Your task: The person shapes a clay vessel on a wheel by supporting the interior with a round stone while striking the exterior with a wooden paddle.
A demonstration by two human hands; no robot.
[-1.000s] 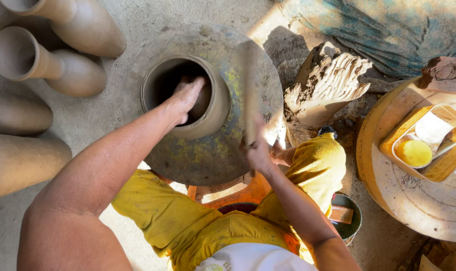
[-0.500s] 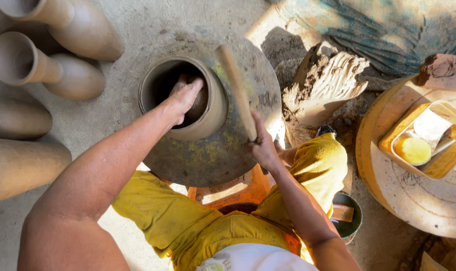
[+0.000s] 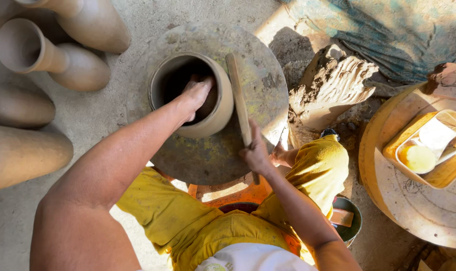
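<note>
A wet clay pot (image 3: 223, 108) stands on a round wheel disc (image 3: 268, 70) between my knees. My left hand (image 3: 197, 95) reaches down inside the pot's mouth, its fingers against the inner wall. My right hand (image 3: 256, 153) grips a flat wooden paddle (image 3: 238, 98) by its lower end. The paddle's blade lies against the outside of the pot's right wall, opposite my left hand.
Several finished clay vessels (image 3: 62, 62) lie on the ground at the left. A lump of raw clay (image 3: 333, 88) sits right of the wheel. A second round board (image 3: 413, 211) at the right carries a yellow tray with a sponge (image 3: 416, 156). A small bowl (image 3: 351, 228) sits by my right knee.
The paddle has swung in from the right until it lies against the pot wall. My left hand stays inside the pot.
</note>
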